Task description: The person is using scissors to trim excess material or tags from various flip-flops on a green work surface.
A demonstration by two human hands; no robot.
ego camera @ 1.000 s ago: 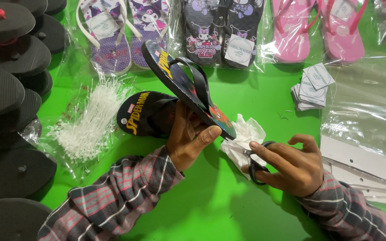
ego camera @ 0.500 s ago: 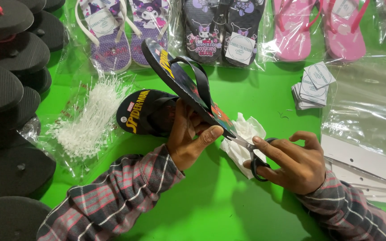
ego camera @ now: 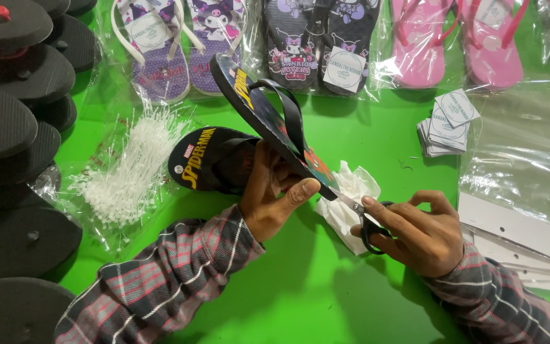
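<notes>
My left hand holds a black flip-flop with a colourful printed sole, tilted up off the green table, thumb pressed under its heel end. A second black flip-flop of the same kind lies flat just behind that hand. My right hand grips small black-handled scissors, whose blades point at the heel edge of the raised flip-flop. A crumpled white tissue or plastic scrap lies under the scissors.
Bagged pairs of flip-flops line the far edge: purple, dark, pink. A pile of white plastic tag fasteners lies left. Black soles are stacked at far left. Round paper tags and clear bags sit right.
My right hand has brought the scissors up and left until the blade tips reach the heel of the raised flip-flop. The left hand has kept the flip-flop nearly still.
</notes>
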